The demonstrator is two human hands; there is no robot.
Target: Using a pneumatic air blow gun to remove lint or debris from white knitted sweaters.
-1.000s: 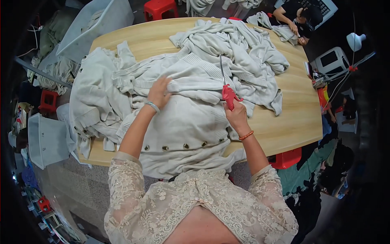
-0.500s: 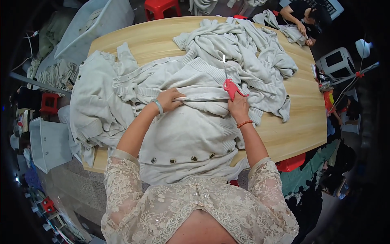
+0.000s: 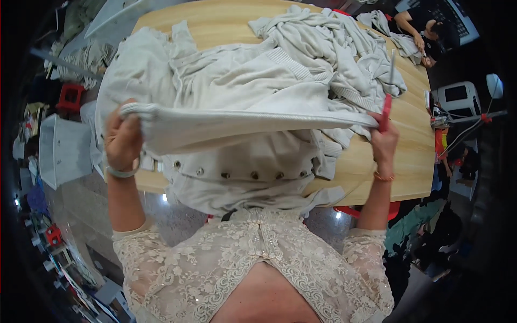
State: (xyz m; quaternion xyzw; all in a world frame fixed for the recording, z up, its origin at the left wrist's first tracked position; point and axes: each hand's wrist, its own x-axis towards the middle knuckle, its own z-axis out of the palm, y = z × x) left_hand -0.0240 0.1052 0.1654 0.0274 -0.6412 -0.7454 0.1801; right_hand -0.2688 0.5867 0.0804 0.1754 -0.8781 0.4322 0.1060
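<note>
On the left, the left hand (image 3: 123,137) is raised off the table (image 3: 226,21), its fingers curled tight around the ribbed edge of a pale grey knit garment (image 3: 253,121). That edge is stretched taut in a near-level line across to the right hand (image 3: 383,141), whose fingers are closed on the far end of the edge and also on red-handled scissors (image 3: 385,110), which point upward. The rest of the garment hangs from this edge down onto the near part of the table, where a row of round buttons (image 3: 250,175) runs along its lower front.

As a judgement, the work on this piece looks under way rather than finished: it is held up and spread, not folded or set aside. Behind it a large heap of similar pale garments (image 3: 328,48) lies loose across the table, so much appears left.

Off the left side of the table stands a pale plastic bin (image 3: 62,148), with a small red stool (image 3: 70,97) above it. At the far right another person's hand (image 3: 419,42) rests on cloth. No packages, labels or signs can be made out.
</note>
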